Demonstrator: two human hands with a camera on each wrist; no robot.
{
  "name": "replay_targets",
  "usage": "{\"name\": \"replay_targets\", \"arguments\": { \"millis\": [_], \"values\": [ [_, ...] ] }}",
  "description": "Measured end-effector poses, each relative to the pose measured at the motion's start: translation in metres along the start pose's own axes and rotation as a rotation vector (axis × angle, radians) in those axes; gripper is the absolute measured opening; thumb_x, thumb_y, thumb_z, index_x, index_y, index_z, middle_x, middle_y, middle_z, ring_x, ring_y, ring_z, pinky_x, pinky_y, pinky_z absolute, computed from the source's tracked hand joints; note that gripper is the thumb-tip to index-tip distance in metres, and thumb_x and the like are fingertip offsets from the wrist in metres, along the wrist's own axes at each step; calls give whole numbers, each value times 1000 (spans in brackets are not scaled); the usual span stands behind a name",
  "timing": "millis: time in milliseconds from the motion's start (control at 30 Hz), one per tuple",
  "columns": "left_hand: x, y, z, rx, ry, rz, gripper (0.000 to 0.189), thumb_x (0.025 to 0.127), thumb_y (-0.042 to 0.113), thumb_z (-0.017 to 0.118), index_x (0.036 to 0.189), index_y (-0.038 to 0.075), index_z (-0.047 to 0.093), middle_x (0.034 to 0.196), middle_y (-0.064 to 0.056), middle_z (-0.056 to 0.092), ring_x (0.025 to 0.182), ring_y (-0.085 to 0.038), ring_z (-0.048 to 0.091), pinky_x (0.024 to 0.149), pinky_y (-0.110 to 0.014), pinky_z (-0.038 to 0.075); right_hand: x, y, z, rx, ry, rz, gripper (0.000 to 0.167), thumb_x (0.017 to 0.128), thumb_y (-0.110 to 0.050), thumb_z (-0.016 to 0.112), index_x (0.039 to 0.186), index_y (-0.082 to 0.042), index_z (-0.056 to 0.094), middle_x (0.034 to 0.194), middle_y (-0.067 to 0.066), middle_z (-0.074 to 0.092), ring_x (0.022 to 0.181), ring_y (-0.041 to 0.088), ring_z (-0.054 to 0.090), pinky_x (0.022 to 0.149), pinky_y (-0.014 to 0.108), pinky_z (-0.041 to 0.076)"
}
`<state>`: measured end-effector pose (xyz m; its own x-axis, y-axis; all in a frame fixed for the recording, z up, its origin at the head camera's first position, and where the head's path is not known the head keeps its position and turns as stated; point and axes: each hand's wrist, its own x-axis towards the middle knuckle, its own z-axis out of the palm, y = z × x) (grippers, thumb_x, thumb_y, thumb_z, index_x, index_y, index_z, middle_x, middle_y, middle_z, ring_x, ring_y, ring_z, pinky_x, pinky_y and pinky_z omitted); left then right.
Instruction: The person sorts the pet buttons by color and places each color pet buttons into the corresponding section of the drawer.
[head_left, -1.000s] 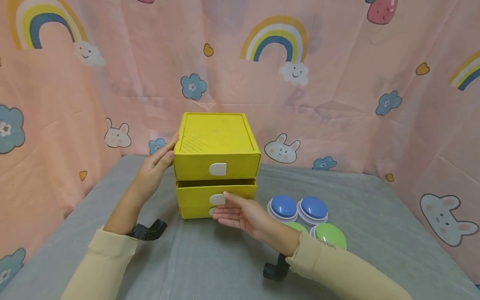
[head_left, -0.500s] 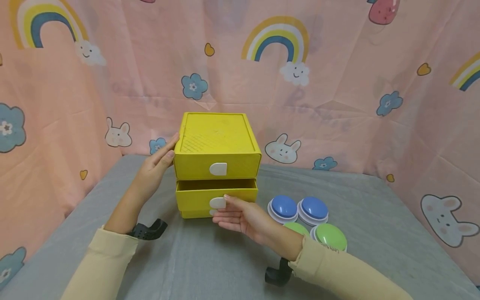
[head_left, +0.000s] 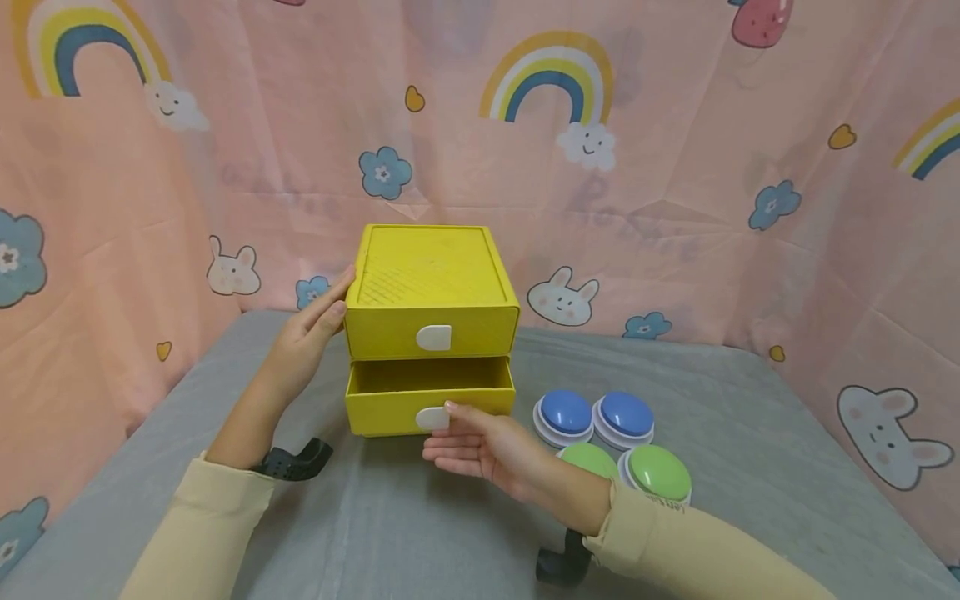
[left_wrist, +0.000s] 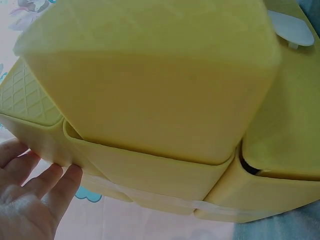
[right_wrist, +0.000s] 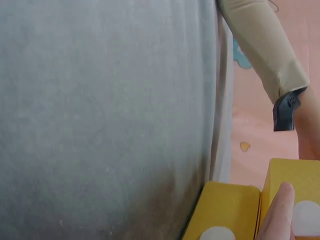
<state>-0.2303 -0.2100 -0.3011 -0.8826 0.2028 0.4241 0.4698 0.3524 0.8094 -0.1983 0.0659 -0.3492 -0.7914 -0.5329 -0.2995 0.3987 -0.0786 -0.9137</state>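
Note:
A yellow drawer unit (head_left: 431, 267) stands on the grey cloth. Its middle drawer (head_left: 386, 412) is pulled partly out, and its visible interior is bare yellow. My right hand (head_left: 491, 450) pinches that drawer's white handle (head_left: 431, 418), thumb at its right edge. In the right wrist view, one finger (right_wrist: 281, 210) lies beside the handle. My left hand (head_left: 300, 337) rests against the unit's left side with fingers extended; the left wrist view shows its fingertips (left_wrist: 72, 172) on the yellow wall. The top drawer's front (head_left: 382, 333) is flush, and the bottom drawer (right_wrist: 225, 207) is mostly hidden in the head view.
Right of the unit lie two blue-topped push buttons (head_left: 566, 412) and two green-topped ones (head_left: 660, 471), with my right forearm beside them. A pink patterned curtain (head_left: 675, 208) hangs behind the grey-covered table (head_left: 375, 533).
The middle drawer has slid farther out toward me, with my right hand moving along on its handle. More of its inside shows. My left hand has stayed on the unit's side.

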Motion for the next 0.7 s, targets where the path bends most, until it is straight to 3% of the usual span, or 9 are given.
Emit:
{"name": "replay_targets", "arguments": {
  "millis": [700],
  "values": [
    [0,-2,-1,-21,-6,7,51,109,36,33,159,26,25,168,6,16,155,-22,19,118,-57,33,-22,8,8,20,3,37,56,101,-36,56,130,12,55,114,19,73,98,19,74,94,34,58]
  ]
}}
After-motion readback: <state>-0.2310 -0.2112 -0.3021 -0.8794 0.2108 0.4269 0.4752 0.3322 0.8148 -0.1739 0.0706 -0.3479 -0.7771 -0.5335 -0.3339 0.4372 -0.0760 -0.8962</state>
